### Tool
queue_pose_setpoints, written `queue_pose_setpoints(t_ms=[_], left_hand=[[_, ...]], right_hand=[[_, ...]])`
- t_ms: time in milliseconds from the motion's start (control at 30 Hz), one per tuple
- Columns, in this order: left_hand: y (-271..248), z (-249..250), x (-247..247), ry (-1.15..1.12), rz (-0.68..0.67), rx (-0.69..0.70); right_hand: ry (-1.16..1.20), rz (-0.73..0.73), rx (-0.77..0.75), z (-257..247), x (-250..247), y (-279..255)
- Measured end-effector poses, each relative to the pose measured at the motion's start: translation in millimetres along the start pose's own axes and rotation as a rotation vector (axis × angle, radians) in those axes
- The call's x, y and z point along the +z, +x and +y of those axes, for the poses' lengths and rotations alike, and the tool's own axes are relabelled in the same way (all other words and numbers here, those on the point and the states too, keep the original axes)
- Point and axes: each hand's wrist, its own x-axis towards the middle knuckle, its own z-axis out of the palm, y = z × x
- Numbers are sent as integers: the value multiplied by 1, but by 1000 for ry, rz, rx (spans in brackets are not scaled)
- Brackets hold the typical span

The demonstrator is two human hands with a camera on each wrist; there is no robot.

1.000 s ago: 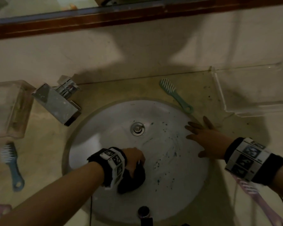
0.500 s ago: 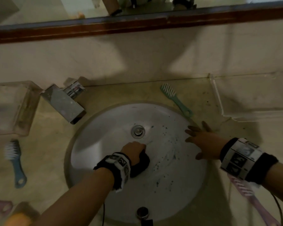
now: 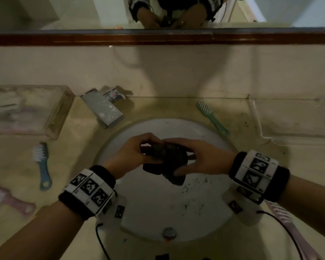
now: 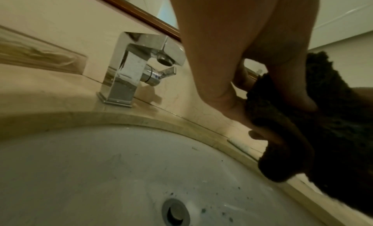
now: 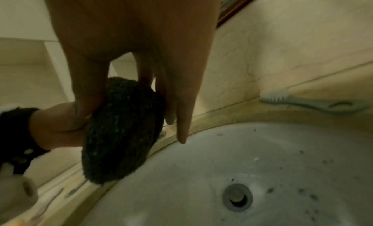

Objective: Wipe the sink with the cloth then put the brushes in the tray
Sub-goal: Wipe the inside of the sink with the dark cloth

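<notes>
Both hands hold a dark bunched cloth (image 3: 167, 160) in the air above the white round sink (image 3: 158, 203). My left hand (image 3: 137, 151) grips the cloth's left side, and my right hand (image 3: 191, 158) pinches its right side between thumb and fingers. The right wrist view shows the cloth (image 5: 123, 130) under my right fingers, with the index finger straight. Dark specks dot the basin near the drain (image 5: 237, 197). A green brush (image 3: 212, 117) lies at the back right rim. A blue brush (image 3: 42, 166) and a pink brush (image 3: 9, 199) lie left. A clear tray (image 3: 293, 119) sits right.
A chrome faucet (image 3: 103, 109) stands at the sink's back left. A clear box (image 3: 26, 109) with items sits at far left. Another pink brush (image 3: 281, 218) lies by my right wrist. A mirror with a brown frame (image 3: 158, 37) runs along the wall.
My left hand lifted the cloth off the basin. My right hand left the sink's right rim and took hold of the cloth's other side.
</notes>
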Motion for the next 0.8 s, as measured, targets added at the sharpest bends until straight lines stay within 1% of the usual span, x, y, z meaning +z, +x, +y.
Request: queue_pose_setpoints(t_ms=[100, 167, 200, 267, 333, 400, 433, 500, 567, 600, 667, 700, 733, 800], left_hand=[[-8, -3, 0, -60, 100, -15], [-11, -6, -1, 8, 84, -52], [-11, -8, -3, 87, 54, -68], [-13, -17, -14, 343, 23, -78], [-16, -31, -32, 664, 22, -84], [-20, -48, -51, 924, -10, -130], [-22, -57, -61, 1033, -37, -163], [-26, -74, -77, 1198, -80, -227], [-28, -85, -91, 1241, -68, -268], [-29, -88, -98, 1198, -41, -273], [-30, -91, -107, 1068, 17, -281], [-30, -90, -110, 1029, 25, -287], [-29, -90, -112, 1021, 17, -294], [-25, -91, -115, 1039, -19, -325]], right_hand=[[62, 110, -37, -3, 5, 8], [12, 108, 4, 0, 5, 12], [-61, 85, 34, 2, 5, 12], [-295, -17, 112, 8, 6, 10], [-545, -193, 218, 18, 12, 8], [-737, -372, 298, 31, 22, 6], [-803, -440, 313, 37, 28, 5], [-839, -534, 332, 46, 42, 5], [-813, -608, 346, 52, 55, 4], [-781, -659, 349, 55, 60, 4], [-710, -827, 334, 55, 68, 3], [-687, -910, 314, 54, 69, 1], [-670, -966, 295, 53, 68, 0], [-657, -1022, 252, 52, 64, 2]])
